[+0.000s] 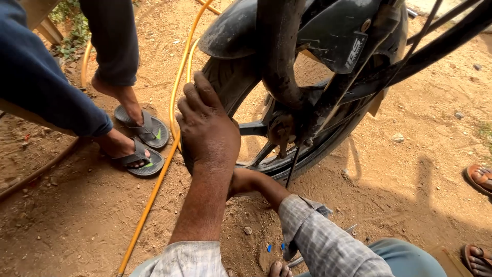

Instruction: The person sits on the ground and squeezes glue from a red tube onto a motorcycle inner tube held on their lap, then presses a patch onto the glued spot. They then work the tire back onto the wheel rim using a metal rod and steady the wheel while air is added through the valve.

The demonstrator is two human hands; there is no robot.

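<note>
A motorcycle's front wheel stands on sandy ground, with a black tyre [225, 82], spoked rim [266, 164], dark mudguard [230, 28] and fork leg [279, 56]. My left hand [207, 123] lies on the tyre's left side, fingers curled over the tread. My right forearm [261, 187] reaches under my left arm toward the low part of the wheel; the right hand itself is hidden behind my left wrist. Both my sleeves are grey checked cloth, rolled back.
A yellow hose [154, 192] runs across the dirt just left of the wheel. Another person's legs in blue trousers and grey sandals [141, 146] stand at left. Sandalled feet [479, 177] show at the right edge. Small stones lie about.
</note>
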